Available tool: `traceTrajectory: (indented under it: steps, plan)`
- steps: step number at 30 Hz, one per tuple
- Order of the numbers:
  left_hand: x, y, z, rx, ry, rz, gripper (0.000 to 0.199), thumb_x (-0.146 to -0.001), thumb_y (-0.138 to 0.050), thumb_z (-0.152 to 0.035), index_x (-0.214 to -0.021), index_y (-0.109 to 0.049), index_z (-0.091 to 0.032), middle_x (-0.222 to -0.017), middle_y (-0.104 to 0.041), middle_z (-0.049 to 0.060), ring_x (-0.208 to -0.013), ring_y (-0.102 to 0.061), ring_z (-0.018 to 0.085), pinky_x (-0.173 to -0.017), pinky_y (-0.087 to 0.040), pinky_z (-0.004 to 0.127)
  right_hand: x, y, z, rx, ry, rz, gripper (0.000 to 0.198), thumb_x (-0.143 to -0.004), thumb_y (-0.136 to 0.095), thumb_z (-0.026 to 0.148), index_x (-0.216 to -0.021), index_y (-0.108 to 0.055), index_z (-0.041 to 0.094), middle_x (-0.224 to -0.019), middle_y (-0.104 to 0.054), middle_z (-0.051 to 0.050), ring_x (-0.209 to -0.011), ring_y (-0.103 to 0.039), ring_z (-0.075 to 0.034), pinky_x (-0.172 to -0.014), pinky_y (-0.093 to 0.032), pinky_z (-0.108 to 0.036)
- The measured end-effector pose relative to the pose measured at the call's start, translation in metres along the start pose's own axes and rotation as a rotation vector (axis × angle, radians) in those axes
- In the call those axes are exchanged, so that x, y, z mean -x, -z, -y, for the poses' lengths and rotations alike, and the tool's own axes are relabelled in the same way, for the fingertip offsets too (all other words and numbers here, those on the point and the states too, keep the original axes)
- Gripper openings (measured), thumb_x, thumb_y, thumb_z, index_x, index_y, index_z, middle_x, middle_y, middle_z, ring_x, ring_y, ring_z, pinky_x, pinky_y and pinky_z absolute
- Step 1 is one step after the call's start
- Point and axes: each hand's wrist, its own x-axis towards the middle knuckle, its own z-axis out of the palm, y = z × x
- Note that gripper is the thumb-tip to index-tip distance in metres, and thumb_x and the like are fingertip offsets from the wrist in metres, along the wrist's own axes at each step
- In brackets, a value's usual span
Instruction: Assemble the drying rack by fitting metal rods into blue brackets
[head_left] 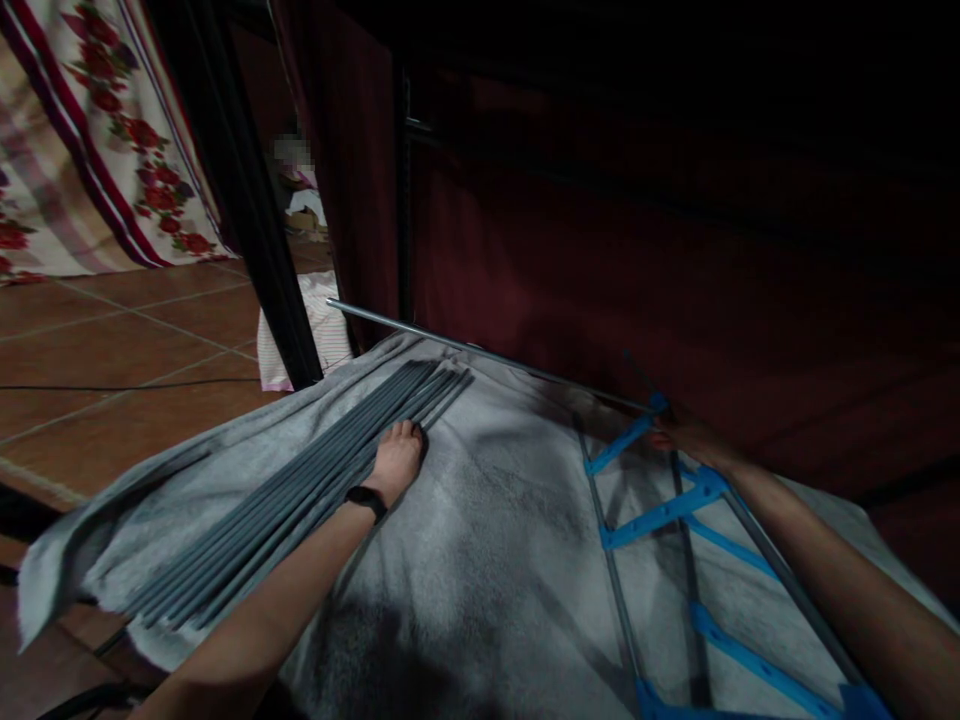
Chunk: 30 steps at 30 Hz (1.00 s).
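A bundle of thin grey rods (300,480) lies slantwise on the left part of a grey cloth. My left hand (399,458), with a dark band at the wrist, is curled over the rods along the bundle's right edge. On the right stands a partly built frame of grey tubes and blue plastic connectors (664,515). My right hand (679,437) is closed at its upper blue connector, its fingers dim and partly hidden. From that connector a long shiny metal rod (487,355) reaches leftward, its far end in the air past the cloth.
The grey cloth (465,560) covers the low surface in front of me. A black post (247,200) rises at left, and a dark red curtain (600,270) hangs behind. Beyond are a tiled floor (135,350) with a cable, and a flowered cloth (150,150).
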Motion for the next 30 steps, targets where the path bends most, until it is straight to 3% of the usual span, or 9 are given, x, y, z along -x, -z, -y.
traceTrajectory:
  steps: [6, 10, 15, 19, 24, 27, 30]
  plan:
    - [-0.015, 0.0, -0.015, -0.079, -0.028, 0.0, 0.039, -0.092, -0.032, -0.005, -0.113, -0.065, -0.004, -0.116, -0.058, 0.024, -0.111, -0.053, 0.032, -0.086, -0.044, 0.04, -0.003, -0.001, -0.001, 0.004, -0.011, 0.024, 0.043, -0.088, -0.057, 0.027, -0.13, -0.052, 0.024, -0.093, -0.07, -0.006, -0.074, -0.072, -0.018, -0.066, -0.063, -0.028]
    - [-0.024, 0.007, -0.027, -0.078, 0.055, 0.059, 0.041, -0.091, -0.027, -0.001, -0.113, -0.062, 0.0, -0.114, -0.057, 0.027, -0.109, -0.057, 0.034, -0.082, -0.048, 0.041, 0.001, 0.0, 0.005, 0.007, -0.047, 0.011, 0.041, -0.089, -0.054, 0.022, -0.13, -0.051, 0.022, -0.1, -0.072, -0.008, -0.075, -0.072, -0.018, -0.067, -0.062, -0.028]
    - [-0.032, 0.015, -0.03, 0.038, 0.151, 0.101, 0.037, -0.094, -0.027, -0.005, -0.115, -0.055, 0.001, -0.106, -0.061, 0.027, -0.104, -0.063, 0.035, -0.077, -0.051, 0.041, 0.008, -0.002, 0.017, 0.007, -0.081, -0.001, 0.036, -0.091, -0.054, 0.02, -0.127, -0.055, 0.022, -0.089, -0.073, -0.006, -0.073, -0.072, -0.018, -0.069, -0.061, -0.028]
    - [-0.016, 0.026, -0.048, 0.128, 0.015, 0.11, 0.034, -0.094, -0.032, -0.009, -0.121, -0.052, -0.007, -0.111, -0.061, 0.021, -0.093, -0.068, 0.027, -0.073, -0.052, 0.035, 0.006, -0.004, 0.017, 0.01, -0.06, -0.015, 0.04, -0.09, -0.055, 0.02, -0.13, -0.055, 0.023, -0.083, -0.071, -0.003, -0.067, -0.069, -0.016, -0.065, -0.059, -0.025]
    - [0.008, 0.05, -0.104, 0.236, -0.21, 0.067, 0.03, -0.1, -0.033, -0.026, -0.123, -0.052, -0.018, -0.105, -0.064, 0.011, -0.085, -0.07, 0.023, -0.069, -0.05, 0.031, 0.004, -0.002, 0.012, -0.004, -0.078, -0.025, 0.033, -0.091, -0.056, 0.021, -0.124, -0.058, 0.022, -0.081, -0.072, -0.004, -0.066, -0.069, -0.017, -0.065, -0.059, -0.026]
    - [0.007, 0.062, -0.133, 0.273, -0.361, -0.021, 0.031, -0.1, -0.035, -0.02, -0.124, -0.054, -0.02, -0.097, -0.065, 0.009, -0.087, -0.069, 0.023, -0.072, -0.049, 0.032, 0.006, -0.002, 0.011, -0.021, -0.069, -0.041, 0.029, -0.093, -0.053, 0.021, -0.121, -0.057, 0.022, -0.09, -0.072, -0.006, -0.067, -0.069, -0.016, -0.064, -0.059, -0.026]
    - [-0.004, 0.068, -0.144, 0.269, -0.4, -0.07, 0.038, -0.095, -0.037, -0.01, -0.128, -0.054, -0.02, -0.098, -0.066, 0.009, -0.09, -0.068, 0.024, -0.074, -0.049, 0.033, 0.006, -0.002, 0.011, -0.04, -0.067, -0.035, 0.028, -0.093, -0.053, 0.02, -0.121, -0.056, 0.022, -0.095, -0.071, -0.006, -0.067, -0.069, -0.015, -0.065, -0.06, -0.027]
